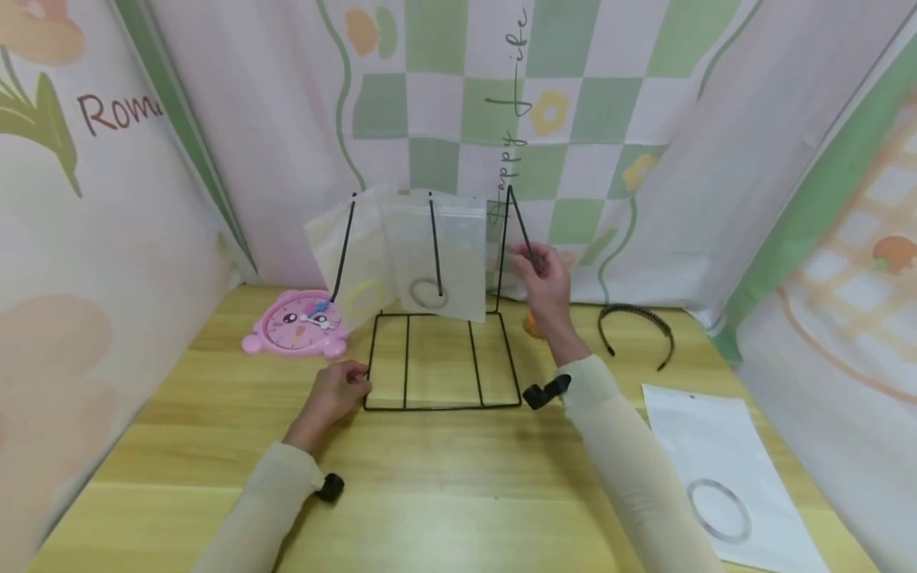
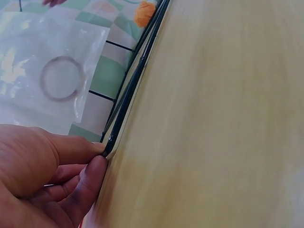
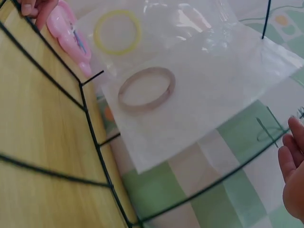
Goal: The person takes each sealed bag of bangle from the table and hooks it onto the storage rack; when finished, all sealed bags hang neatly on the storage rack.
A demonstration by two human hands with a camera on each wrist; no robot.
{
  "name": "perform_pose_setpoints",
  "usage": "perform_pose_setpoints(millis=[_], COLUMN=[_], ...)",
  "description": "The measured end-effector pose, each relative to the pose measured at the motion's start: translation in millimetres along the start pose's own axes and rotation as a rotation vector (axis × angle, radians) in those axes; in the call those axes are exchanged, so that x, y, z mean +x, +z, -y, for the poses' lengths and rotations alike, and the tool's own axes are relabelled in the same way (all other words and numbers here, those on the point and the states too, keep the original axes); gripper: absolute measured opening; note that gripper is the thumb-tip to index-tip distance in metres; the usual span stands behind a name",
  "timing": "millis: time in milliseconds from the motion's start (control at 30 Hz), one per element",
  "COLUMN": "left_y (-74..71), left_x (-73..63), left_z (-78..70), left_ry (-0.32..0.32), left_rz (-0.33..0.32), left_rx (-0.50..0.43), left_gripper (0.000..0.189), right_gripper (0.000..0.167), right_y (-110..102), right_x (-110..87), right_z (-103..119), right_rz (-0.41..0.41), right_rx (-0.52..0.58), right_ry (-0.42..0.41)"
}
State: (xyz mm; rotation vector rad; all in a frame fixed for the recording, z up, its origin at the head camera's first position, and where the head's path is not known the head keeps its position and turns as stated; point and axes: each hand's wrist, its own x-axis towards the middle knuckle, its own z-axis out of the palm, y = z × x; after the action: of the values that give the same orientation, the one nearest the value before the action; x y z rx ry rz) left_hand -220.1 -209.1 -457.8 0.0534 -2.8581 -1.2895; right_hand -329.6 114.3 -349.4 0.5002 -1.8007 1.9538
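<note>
A black wire display rack (image 1: 442, 409) stands on the wooden table, three prongs pointing forward from its top. From its left prong hangs a clear bag (image 1: 337, 231) with a yellow ring (image 3: 117, 32). Another clear bag (image 1: 458, 239) hangs on the middle prong, holding a greyish-pink ring (image 3: 146, 89). My left hand (image 1: 333, 394) pinches the base wire near the front left corner, thumb and finger meeting on it in the left wrist view. Up at the right prong, my right hand (image 1: 548, 282) holds the wire near its end; the right wrist view shows only some fingers (image 3: 289, 156).
A pink cartoon clock (image 1: 297, 322) lies left of the rack. To the right are a dark headband (image 1: 637, 310) and a white bag (image 1: 705, 430) with a grey ring. An orange object (image 1: 532, 325) is partly hidden behind my right hand. Patterned curtains (image 1: 609, 48) enclose the table.
</note>
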Motion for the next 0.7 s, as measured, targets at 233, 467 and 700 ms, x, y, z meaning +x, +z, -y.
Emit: perform_pose_setpoints(millis=[233, 467, 700], left_y=[-0.4, -3.5, -2.4], left_x=[0.6, 0.8, 0.4], left_z=[-1.5, -0.8, -0.6], left_ry=[0.009, -0.004, 0.002], left_rz=[-0.003, 0.019, 0.037], left_rx=[0.009, 0.013, 0.013], left_gripper=[0.037, 0.038, 0.039], right_gripper=[0.034, 0.052, 0.048], right_y=[-73.8, -160.0, -227.1], right_x=[-9.1, -19.7, -34.1], right_z=[-20.8, -28.6, -20.7], right_rz=[-0.098, -0.215, 0.118], right_rx=[-0.273, -0.644, -1.045], right_ry=[-0.105, 0.109, 0.309])
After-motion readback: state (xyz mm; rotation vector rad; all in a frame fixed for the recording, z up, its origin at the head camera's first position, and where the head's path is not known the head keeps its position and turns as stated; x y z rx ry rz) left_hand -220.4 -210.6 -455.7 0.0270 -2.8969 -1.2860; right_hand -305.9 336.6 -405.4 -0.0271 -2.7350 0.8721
